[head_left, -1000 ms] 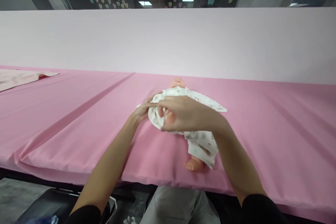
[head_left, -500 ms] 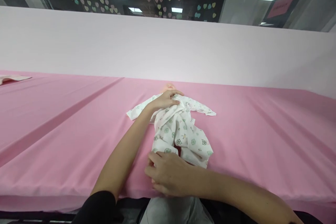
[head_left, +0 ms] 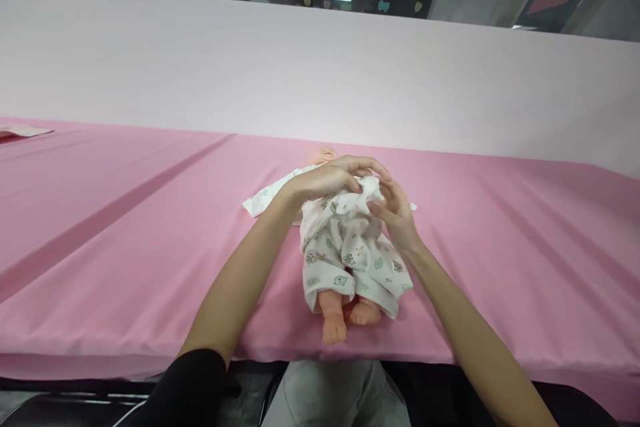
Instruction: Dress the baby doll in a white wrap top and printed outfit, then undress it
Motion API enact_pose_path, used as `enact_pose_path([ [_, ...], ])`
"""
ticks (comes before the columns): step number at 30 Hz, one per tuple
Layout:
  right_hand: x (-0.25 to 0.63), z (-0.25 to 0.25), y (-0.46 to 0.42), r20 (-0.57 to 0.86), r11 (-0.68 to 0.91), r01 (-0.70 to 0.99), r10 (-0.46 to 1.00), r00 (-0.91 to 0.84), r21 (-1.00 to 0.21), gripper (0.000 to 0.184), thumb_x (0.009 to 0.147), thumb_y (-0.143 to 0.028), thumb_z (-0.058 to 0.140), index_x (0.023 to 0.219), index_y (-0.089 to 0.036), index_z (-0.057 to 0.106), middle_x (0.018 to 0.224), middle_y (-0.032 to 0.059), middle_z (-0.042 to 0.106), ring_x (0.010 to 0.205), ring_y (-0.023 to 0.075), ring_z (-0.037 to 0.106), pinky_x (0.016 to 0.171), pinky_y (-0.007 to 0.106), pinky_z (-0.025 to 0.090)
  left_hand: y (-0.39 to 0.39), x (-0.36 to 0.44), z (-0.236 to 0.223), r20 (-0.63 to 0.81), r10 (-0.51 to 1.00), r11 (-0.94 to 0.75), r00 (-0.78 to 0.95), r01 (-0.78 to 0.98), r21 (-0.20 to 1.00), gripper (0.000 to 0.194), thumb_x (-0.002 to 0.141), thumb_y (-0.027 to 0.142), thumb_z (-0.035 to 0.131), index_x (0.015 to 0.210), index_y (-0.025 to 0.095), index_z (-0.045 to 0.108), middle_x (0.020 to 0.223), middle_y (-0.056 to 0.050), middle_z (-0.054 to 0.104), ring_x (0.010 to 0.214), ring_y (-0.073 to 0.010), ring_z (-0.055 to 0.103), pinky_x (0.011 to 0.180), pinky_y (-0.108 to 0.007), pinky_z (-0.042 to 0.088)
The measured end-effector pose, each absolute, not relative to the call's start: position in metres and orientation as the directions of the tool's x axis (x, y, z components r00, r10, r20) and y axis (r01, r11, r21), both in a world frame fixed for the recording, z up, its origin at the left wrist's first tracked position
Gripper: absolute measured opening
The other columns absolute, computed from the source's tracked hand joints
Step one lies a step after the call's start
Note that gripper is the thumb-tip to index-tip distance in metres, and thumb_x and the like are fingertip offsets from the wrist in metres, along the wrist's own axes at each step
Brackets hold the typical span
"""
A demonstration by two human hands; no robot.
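Observation:
A baby doll (head_left: 334,320) lies on its back on the pink table (head_left: 125,213), feet toward me, its head mostly hidden behind my hands. It wears a white printed garment (head_left: 350,253) with small green figures. My left hand (head_left: 330,177) grips a bunch of the garment at the doll's chest. My right hand (head_left: 397,210) pinches the same fabric from the right side. Both bare feet stick out below the garment's legs. An empty sleeve (head_left: 263,197) lies flat to the left.
A pale pink wall panel (head_left: 320,73) runs along the back of the table. A light cloth (head_left: 23,131) lies at the far left edge. The table's front edge runs just past the doll's feet, and my lap (head_left: 335,393) is below it.
My right hand has moved up from the garment's leg ends to the doll's chest. The garment's legs now sit higher and both feet show. My left hand stays at the chest.

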State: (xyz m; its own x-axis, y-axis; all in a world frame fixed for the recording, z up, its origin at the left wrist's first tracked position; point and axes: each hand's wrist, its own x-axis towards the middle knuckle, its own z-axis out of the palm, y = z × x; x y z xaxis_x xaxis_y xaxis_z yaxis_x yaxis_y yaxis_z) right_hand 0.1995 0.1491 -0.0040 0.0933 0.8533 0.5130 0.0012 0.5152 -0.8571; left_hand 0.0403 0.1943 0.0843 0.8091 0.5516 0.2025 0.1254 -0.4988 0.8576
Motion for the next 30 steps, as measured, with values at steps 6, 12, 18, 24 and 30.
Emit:
enact_pose_path([
  [6,0.202,-0.023,0.154,0.205,0.18,-0.18,0.97,-0.132,-0.967,0.027,0.064,-0.032,0.076,0.082,-0.018,0.063,0.068,-0.0006,0.063,0.06,0.014,0.057,0.055,0.024,0.044,0.192,0.046,0.082,0.123,0.521,-0.472,0.844,0.166,0.866,0.042,0.064,0.014,0.049,0.102,0.023,0.065,0.1,-0.002,0.062,0.086,-0.0174,0.056,0.077,-0.031,0.046],
  [12,0.208,-0.009,0.149,0.133,0.076,-0.4,0.984,-0.116,-0.913,0.033,0.063,-0.034,0.076,0.091,-0.018,0.066,0.082,0.0029,0.068,0.073,0.018,0.062,0.066,0.028,0.05,0.193,0.031,0.084,0.158,0.601,-0.619,0.784,0.331,0.712,0.041,0.067,0.037,0.066,0.105,0.022,0.062,0.109,-0.003,0.059,0.104,-0.0223,0.053,0.087,-0.03,0.043],
  [18,0.207,-0.017,0.151,0.071,-0.029,-0.349,0.96,-0.27,-0.937,0.028,0.07,-0.037,0.068,0.091,-0.02,0.065,0.086,0.0032,0.069,0.081,0.0203,0.063,0.072,0.03,0.05,0.185,0.035,0.084,0.256,0.637,-0.704,0.727,0.415,0.576,0.027,0.073,0.031,0.062,0.098,0.02,0.067,0.103,-0.003,0.063,0.102,-0.0218,0.054,0.091,-0.033,0.041],
  [24,0.218,-0.014,0.148,0.063,-0.055,-0.309,0.931,-0.359,-0.949,0.032,0.057,-0.035,0.073,0.083,-0.018,0.066,0.075,0.0026,0.067,0.068,0.0189,0.06,0.065,0.03,0.048,0.176,0.036,0.088,0.291,0.527,-0.721,0.798,0.24,0.65,0.025,0.081,0.025,0.052,0.1,0.021,0.068,0.095,-0.002,0.064,0.094,-0.0175,0.056,0.086,-0.031,0.044],
  [30,0.225,-0.008,0.156,0.162,0.115,-0.336,0.98,-0.116,-0.935,0.024,0.06,-0.032,0.076,0.076,-0.018,0.064,0.068,-0.0012,0.061,0.06,0.0124,0.053,0.057,0.023,0.041,0.181,0.032,0.082,0.082,0.574,-0.618,0.815,0.365,0.696,0.04,0.079,0.043,0.055,0.114,0.026,0.061,0.106,-0.002,0.061,0.083,-0.016,0.058,0.068,-0.024,0.046],
])
